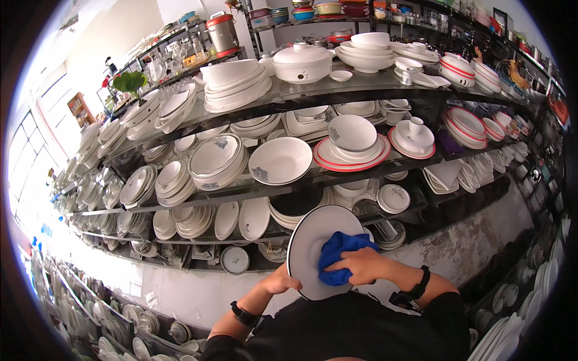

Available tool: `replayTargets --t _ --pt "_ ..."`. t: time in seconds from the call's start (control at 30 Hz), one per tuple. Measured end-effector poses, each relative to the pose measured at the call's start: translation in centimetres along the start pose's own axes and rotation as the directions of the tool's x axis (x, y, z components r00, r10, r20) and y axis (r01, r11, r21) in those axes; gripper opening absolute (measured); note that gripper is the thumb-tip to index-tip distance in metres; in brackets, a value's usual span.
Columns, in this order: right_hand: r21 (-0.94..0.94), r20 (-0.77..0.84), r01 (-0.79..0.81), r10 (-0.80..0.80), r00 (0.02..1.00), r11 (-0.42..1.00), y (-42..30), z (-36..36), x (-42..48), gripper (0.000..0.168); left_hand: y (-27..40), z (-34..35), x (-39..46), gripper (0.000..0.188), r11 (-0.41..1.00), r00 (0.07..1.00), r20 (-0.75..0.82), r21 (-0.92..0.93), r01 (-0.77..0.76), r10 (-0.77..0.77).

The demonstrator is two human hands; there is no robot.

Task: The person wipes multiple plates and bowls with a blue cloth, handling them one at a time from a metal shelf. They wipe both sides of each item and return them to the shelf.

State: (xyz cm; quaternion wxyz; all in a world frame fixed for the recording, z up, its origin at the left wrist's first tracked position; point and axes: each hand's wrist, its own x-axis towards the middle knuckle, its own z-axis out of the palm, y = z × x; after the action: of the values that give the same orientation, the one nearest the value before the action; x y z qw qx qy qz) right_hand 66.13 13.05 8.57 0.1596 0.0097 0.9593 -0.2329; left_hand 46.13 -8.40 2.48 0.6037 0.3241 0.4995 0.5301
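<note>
A large white ceramic plate with a dark rim (305, 243) is held tilted close to my torso. My left hand (281, 280) grips its lower left edge, the thumb on the near face and the other fingers partly hidden behind it. Against the right part of the same face, my right hand (359, 266) presses a bunched blue cloth (334, 252). Beyond the plate, on the middle shelf, stand a wide white bowl with a grey floral print (281, 160) and a stack of bowls (352, 132) on red-rimmed plates (321, 155).
Black-edged glass shelves (235, 201) packed with crockery run across in front. The top one carries a lidded white casserole (301, 63) and stacked bowls (365, 54). More dish-filled racks (505, 334) are at lower right and lower left. Pale floor (194, 289) shows between them.
</note>
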Motion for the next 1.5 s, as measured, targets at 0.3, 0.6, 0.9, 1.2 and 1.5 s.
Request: replayTargets --t 0.3,0.6,0.9,1.2,1.5 --pt "0.517 -0.856 0.535 0.415 0.309 0.668 7.7 0.7 -4.1 0.07 -0.7 0.3 -1.3 0.082 0.98 0.984 -0.079 -0.109 -0.166 0.158" --pt "0.829 -0.464 0.559 0.521 0.717 -0.03 9.1 7.5 0.5 0.057 0.8 0.2 -1.0 0.09 0.992 0.993 0.101 0.101 -0.077 0.067" --pt "0.803 -0.425 0.555 0.444 0.789 -0.216 11.2 9.8 -0.5 0.049 0.3 -0.2 -0.1 0.077 0.989 0.986 0.107 -0.09 -0.115 0.125" --pt "0.789 -0.506 0.605 0.673 0.54 0.108 8.5 7.2 0.9 0.049 0.6 0.8 1.5 0.079 0.932 0.737 -0.57 0.219 -0.29 0.364" --pt "0.737 -0.675 0.604 0.374 0.636 0.304 3.3 1.9 0.6 0.063 -0.3 -3.0 6.2 0.047 0.977 0.616 -0.758 0.171 -0.13 0.214"
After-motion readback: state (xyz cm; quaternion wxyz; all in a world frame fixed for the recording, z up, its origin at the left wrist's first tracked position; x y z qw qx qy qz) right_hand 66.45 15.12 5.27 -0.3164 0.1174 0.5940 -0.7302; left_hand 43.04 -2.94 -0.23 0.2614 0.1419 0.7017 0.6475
